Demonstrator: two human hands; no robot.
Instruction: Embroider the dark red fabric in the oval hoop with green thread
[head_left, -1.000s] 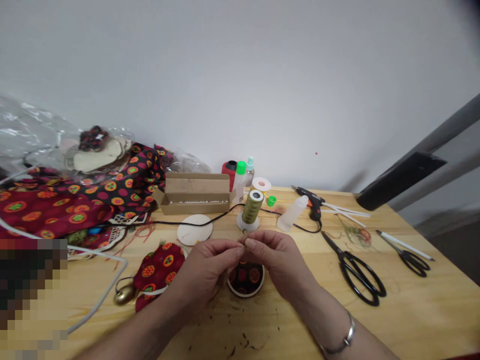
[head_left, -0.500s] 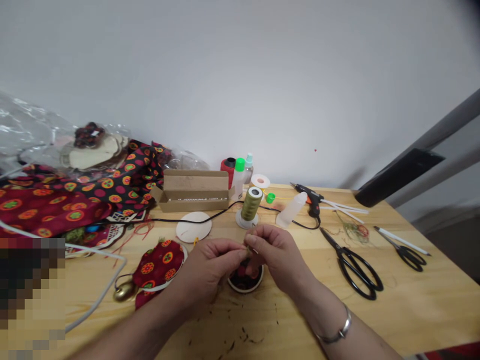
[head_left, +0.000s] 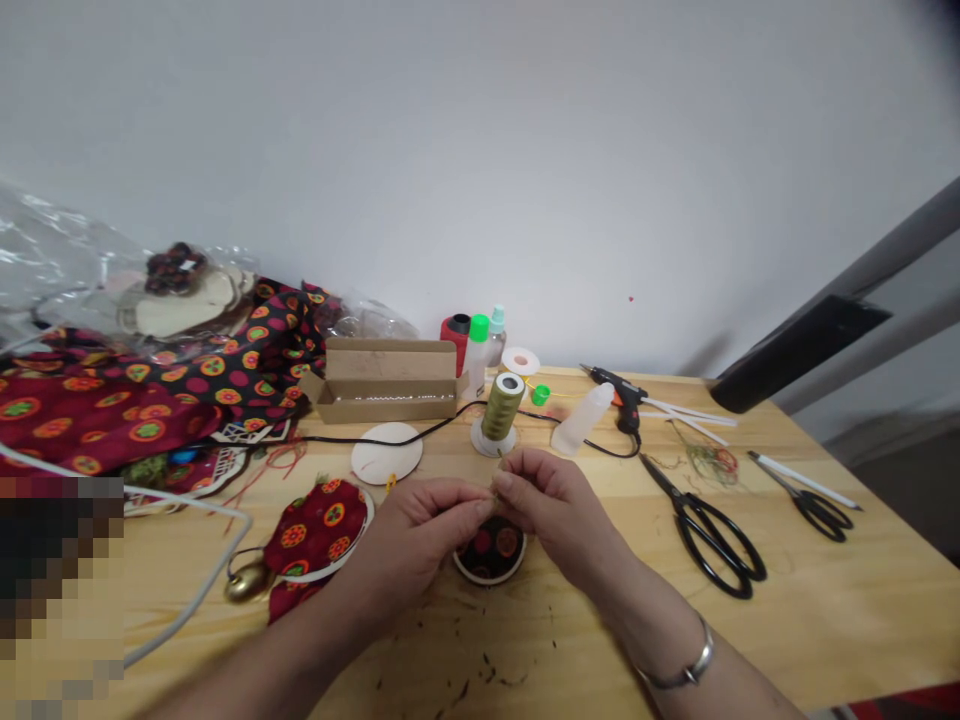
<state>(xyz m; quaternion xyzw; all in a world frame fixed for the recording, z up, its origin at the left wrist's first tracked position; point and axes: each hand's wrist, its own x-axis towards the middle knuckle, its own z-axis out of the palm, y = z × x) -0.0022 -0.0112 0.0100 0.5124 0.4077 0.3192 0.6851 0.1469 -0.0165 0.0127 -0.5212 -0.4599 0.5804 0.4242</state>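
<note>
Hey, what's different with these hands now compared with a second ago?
The left hand has shifted slightly to the right and toward the person, and a small yellow thing beside it now shows. Nothing is visibly taken up or let go: it stays pinched fingertip to fingertip with the right hand. The dark patterned disc, green spool and large scissors stayed put.

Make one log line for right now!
left hand: fingertips pinched, contents unclear | right hand: likewise, alongside | below: dark patterned disc | beyond: olive thread spool
</note>
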